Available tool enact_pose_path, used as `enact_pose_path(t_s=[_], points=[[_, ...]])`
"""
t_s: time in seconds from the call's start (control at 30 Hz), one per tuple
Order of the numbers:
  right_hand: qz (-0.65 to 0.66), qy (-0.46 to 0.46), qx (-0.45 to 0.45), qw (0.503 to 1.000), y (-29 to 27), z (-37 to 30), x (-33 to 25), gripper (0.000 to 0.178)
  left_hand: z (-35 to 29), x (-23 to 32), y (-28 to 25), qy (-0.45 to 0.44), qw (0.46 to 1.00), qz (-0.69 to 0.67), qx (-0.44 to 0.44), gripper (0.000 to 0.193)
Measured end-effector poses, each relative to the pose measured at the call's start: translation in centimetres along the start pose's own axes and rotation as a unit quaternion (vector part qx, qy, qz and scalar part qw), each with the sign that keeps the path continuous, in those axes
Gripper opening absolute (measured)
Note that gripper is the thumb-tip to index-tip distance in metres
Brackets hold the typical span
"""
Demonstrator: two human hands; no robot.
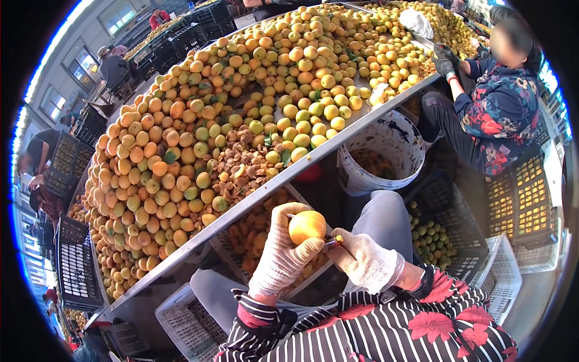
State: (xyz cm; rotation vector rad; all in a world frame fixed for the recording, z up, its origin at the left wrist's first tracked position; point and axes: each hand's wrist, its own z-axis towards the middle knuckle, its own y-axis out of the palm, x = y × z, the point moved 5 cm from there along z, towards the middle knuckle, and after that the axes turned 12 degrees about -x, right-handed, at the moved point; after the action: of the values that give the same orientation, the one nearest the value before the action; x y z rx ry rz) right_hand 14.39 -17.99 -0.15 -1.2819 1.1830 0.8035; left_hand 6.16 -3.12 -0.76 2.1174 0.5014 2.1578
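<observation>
In white knit gloves, both my hands are held over my lap, close together. My left hand [283, 250] is closed round an orange-yellow apricot [307, 227]. My right hand [368, 258] is closed on a small knife [333, 242], its metal part and a bit of yellow showing beside the fruit; the glove hides most of it. Below them stands a crate of apricot pieces [244, 238], partly covered by my hands. Just beyond is the metal rim of a table [241, 208], heaped with whole apricots [151, 175] and a small pile of brown pits and scraps [244, 166].
A white bucket [401, 148] with brown scraps inside stands right of the table rim. Beside my knee is a black crate of small green fruit [431, 238]. A grey basket [187, 323] sits at lower left. A co-worker in dark gloves [446, 60] sits at right.
</observation>
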Motion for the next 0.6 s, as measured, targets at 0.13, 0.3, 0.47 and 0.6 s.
enact_pose_path(t_s=[0.13, 0.3, 0.47, 0.6], points=[[-0.022, -0.075, 0.081, 0.994, 1.3, -0.1, 1.1, 0.021, 0.4, -1.5, 2.7, 0.142, 0.958, -0.248, 0.037, 0.083], [-0.09, -0.058, 0.126, 0.986, 1.6, 0.2, 1.5, 0.019, 1.1, -1.9, 2.8, 0.098, 0.939, -0.323, 0.071, 0.089], [-0.158, -0.065, 0.1, 0.98, 1.5, -0.2, 0.2, 0.017, 0.6, -0.5, 1.5, 0.129, 0.975, -0.165, 0.068, 0.112], [-0.158, -0.096, 0.078, 0.98, 1.7, -0.5, 1.6, 0.017, 0.4, 0.0, 0.9, 0.104, 0.992, 0.046, 0.054, 0.109]])
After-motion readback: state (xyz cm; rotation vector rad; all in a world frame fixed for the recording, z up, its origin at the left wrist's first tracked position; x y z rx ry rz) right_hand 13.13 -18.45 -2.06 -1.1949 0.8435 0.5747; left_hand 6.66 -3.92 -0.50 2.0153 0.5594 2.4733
